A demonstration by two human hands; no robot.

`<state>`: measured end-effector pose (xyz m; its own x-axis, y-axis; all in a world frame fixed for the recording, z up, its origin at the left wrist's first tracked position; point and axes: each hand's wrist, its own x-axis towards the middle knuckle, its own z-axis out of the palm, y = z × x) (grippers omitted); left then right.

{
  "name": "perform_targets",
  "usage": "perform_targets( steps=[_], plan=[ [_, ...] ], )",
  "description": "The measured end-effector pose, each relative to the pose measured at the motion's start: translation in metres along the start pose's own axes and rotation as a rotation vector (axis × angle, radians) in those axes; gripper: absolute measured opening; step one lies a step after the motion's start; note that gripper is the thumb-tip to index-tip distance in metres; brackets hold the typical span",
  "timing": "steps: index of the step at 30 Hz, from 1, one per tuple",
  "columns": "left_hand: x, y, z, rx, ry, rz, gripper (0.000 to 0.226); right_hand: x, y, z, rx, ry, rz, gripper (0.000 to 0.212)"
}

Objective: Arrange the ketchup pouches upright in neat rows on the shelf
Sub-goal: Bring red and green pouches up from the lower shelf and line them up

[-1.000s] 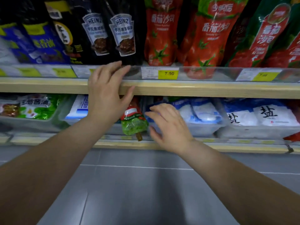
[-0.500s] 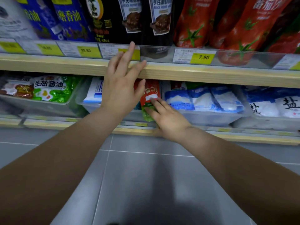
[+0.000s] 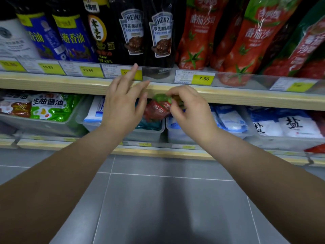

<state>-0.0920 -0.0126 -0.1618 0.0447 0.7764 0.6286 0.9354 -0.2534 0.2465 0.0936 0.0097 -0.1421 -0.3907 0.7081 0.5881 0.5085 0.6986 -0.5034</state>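
Observation:
A red and green ketchup pouch (image 3: 159,107) hangs in front of the lower shelf, tilted with its green top upward. My right hand (image 3: 189,110) pinches it by that green top. My left hand (image 3: 124,101) is beside it on the left, fingers spread, fingertips against the wooden edge of the upper shelf (image 3: 246,98); I cannot tell whether it touches the pouch. On the upper shelf stand several tall red ketchup pouches (image 3: 198,36), some leaning to the right.
Black Heinz sauce pouches (image 3: 131,32) and blue bottles (image 3: 72,37) stand left of the ketchup. A clear rail with price tags (image 3: 202,78) fronts the upper shelf. Below are grey bins (image 3: 147,134) with salt bags (image 3: 295,125) and soy sauce packs (image 3: 49,106). Grey tiled floor lies underneath.
My right hand has closed on the pouch in the lower bin and lifted it up to the edge of the upper shelf. My left hand stayed at that shelf edge. The view tilted upward.

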Motion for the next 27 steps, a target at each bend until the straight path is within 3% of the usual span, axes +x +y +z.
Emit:
perform_targets(
  steps=[4, 8, 14, 18, 21, 27],
  plan=[
    [0.003, 0.015, -0.006, -0.172, 0.017, 0.013, 0.041, 0.024, -0.012, -0.015, 0.16, -0.002, 0.086, 0.026],
    [0.005, 0.031, -0.005, -0.517, -0.117, -0.237, 0.053, 0.05, -0.017, -0.036, 0.323, 0.075, 0.131, 0.026],
    [0.011, 0.044, 0.013, -0.74, -0.266, -0.339, 0.048, 0.073, -0.018, -0.058, 0.427, 0.148, 0.212, 0.027],
    [0.021, 0.055, 0.017, -0.845, -0.239, -0.366, 0.04, 0.075, -0.011, -0.072, 0.436, 0.183, 0.252, 0.03],
    [0.032, 0.065, 0.014, -0.884, -0.155, -0.348, 0.032, 0.064, -0.003, -0.08, 0.454, 0.205, 0.283, 0.053],
    [0.06, 0.087, -0.006, -0.88, 0.037, -0.281, 0.03, 0.012, 0.016, -0.075, 0.338, 0.021, 0.327, 0.078]
  ],
)
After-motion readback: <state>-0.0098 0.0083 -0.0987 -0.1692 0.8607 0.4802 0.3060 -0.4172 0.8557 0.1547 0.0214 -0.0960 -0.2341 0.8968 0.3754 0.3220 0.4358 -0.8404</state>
